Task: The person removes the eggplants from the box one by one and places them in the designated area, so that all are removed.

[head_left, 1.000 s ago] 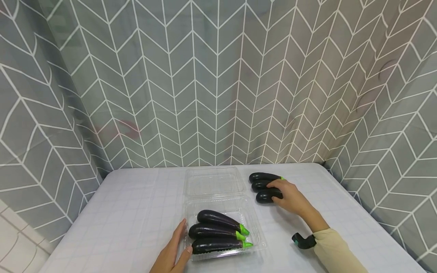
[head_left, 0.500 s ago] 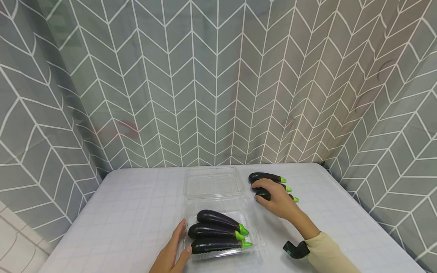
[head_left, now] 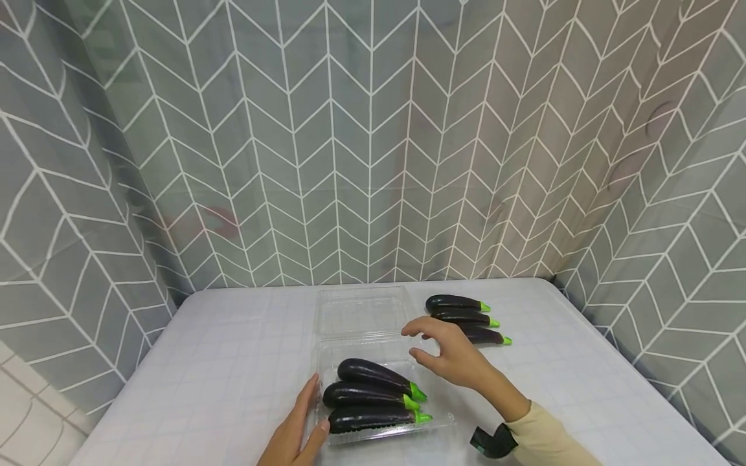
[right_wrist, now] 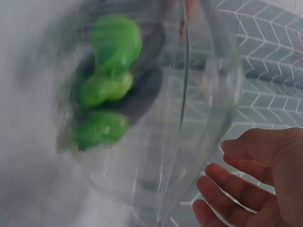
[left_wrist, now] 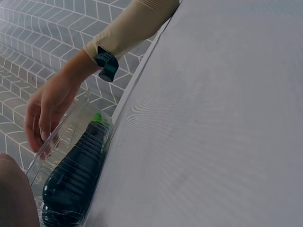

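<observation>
A: What is the setting?
B: A white table (head_left: 233, 362) with a faint grid; a grey curtain (head_left: 350, 162) lined with white chevrons hangs behind it.
A: And on it?
B: A clear container (head_left: 380, 349) lies open, 3 eggplants (head_left: 370, 394) inside its near half. Beyond, to the right, 3 loose eggplants (head_left: 463, 317) lie side by side.
A: The hands?
B: The left hand (head_left: 294, 424) rests against the container's left side, thumb apart. The right hand (head_left: 457, 356) is empty, fingers spread, near the right rim; I can't tell if they touch.
A: What's obscured?
B: The right hand covers the nearest loose eggplant's blunt end. The right wrist view blurs the green stems (right_wrist: 106, 87).
</observation>
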A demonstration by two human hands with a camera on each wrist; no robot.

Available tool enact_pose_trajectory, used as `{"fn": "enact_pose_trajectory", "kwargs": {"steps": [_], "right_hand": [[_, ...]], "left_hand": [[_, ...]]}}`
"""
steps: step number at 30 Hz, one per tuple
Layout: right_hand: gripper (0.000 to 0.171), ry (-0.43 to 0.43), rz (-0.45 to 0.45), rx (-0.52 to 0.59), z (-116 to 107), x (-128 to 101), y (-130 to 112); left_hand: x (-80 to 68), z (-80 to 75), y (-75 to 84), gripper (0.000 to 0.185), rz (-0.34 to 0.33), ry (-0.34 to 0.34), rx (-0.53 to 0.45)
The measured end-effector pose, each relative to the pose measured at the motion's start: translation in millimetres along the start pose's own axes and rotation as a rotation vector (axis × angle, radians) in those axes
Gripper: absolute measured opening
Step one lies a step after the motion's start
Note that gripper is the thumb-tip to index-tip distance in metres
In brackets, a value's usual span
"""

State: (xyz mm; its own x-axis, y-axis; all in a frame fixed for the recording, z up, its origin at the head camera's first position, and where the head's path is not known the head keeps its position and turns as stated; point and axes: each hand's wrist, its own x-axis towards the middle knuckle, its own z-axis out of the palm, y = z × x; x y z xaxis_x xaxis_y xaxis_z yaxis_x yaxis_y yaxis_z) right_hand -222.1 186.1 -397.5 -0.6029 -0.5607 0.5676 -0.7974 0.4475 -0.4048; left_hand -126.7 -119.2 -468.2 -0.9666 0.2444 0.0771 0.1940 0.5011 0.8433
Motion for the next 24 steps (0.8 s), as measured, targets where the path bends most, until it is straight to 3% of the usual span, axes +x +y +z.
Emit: {"fn": "enact_pose_trajectory", "kwargs": {"steps": [14,24], "right_hand": [[0.03,-0.208,0.019,0.07,28,6,-11],[0.03,-0.27,0.007,0.058,42,6,-13]], "left_hand": [[0.2,1.6,1.8,0.077,-0.022,0.028,0.041],[0.2,0.6,2.3,0.078,-0.033,0.018,0.037]]}}
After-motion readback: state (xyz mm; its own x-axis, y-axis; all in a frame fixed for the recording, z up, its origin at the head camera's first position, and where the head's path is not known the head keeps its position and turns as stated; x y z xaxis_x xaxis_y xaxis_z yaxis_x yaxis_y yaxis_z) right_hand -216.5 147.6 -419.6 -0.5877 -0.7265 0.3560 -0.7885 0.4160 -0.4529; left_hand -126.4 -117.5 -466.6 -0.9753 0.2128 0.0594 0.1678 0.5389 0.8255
